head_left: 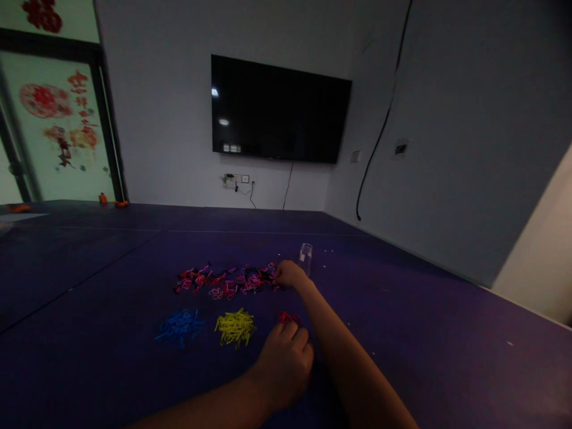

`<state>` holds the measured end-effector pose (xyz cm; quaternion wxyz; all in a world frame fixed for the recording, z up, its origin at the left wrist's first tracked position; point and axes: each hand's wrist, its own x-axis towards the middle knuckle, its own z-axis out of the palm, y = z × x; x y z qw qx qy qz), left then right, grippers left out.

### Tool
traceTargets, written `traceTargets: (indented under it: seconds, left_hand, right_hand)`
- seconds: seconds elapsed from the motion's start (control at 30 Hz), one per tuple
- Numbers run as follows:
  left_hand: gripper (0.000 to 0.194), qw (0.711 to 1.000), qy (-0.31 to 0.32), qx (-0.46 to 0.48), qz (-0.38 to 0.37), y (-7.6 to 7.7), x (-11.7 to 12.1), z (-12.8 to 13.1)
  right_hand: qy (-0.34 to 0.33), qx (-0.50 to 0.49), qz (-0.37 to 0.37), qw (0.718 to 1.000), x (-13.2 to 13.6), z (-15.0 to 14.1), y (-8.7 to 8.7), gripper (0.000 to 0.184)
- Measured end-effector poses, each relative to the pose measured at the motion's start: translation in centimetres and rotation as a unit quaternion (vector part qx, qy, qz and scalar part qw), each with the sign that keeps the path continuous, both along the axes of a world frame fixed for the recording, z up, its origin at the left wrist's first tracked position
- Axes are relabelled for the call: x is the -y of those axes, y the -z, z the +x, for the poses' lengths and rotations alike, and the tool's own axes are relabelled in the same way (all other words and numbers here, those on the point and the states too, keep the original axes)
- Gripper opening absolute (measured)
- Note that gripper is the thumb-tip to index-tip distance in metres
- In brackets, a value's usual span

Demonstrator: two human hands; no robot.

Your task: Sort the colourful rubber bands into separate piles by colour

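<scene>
Small rubber bands lie in groups on the dark purple surface (134, 274). A long mixed pile (230, 281) holds pink, red and dark bands. My right hand (290, 274) reaches to its right end, fingers pinched together among the bands; what they hold is hidden. Nearer to me, my left hand (288, 357) is closed, its curled fingers at the front of a small red pile (288, 317) and partly covering it. Whether it holds a band cannot be seen. A yellow pile (236, 328) and a blue pile (181, 326) lie to its left.
Just beyond my right hand stands a clear glass or plastic container (305, 253), with tiny white bits scattered beside it. Orange objects (103, 198) sit at the far left edge. A black television (279, 110) hangs on the wall, and a dark cable (379, 143) dangles at the right.
</scene>
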<state>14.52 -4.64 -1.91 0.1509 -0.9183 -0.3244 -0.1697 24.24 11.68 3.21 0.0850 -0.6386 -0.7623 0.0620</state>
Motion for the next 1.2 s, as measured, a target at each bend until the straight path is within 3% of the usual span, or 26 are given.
traceTargets:
  seconds: [0.3,0.43,0.53,0.7,0.87,0.97,1.07,1.2]
  left_hand:
    - [0.019,0.998,0.055,-0.027,-0.034,0.4,-0.2,0.3]
    - [0.037,0.997,0.066,-0.002,-0.035,0.9,-0.6,0.1]
    - [0.051,0.995,0.046,0.010,-0.090,0.7,-0.7,-0.2]
    - [0.057,0.986,0.002,0.019,-0.167,-0.2,-0.2,-0.4]
    - [0.057,0.988,-0.054,0.021,-0.144,-0.9,0.5,-0.1]
    - [0.051,0.991,-0.058,0.019,-0.116,-1.0,0.7,0.1]
    - [0.045,0.994,-0.056,0.008,-0.095,-1.0,0.9,0.4]
    - [0.038,0.993,-0.076,-0.007,-0.094,-1.1,1.1,0.6]
  right_hand:
    - [-0.011,0.009,-0.013,1.000,0.0,0.3,-0.6,0.020]
    - [-0.032,0.000,-0.047,0.998,0.1,1.4,-2.0,0.018]
    - [-0.049,-0.008,-0.076,0.996,0.4,2.6,-3.2,0.015]
    - [-0.086,-0.042,-0.162,0.982,0.9,4.2,-4.8,0.018]
    - [-0.091,-0.043,-0.284,0.953,1.4,3.7,-4.6,0.017]
    - [-0.095,-0.052,-0.322,0.941,1.6,3.0,-4.2,0.020]
    - [-0.092,-0.067,-0.284,0.952,1.5,2.7,-4.0,0.018]
    - [-0.075,-0.065,-0.137,0.986,0.9,2.3,-3.6,0.015]
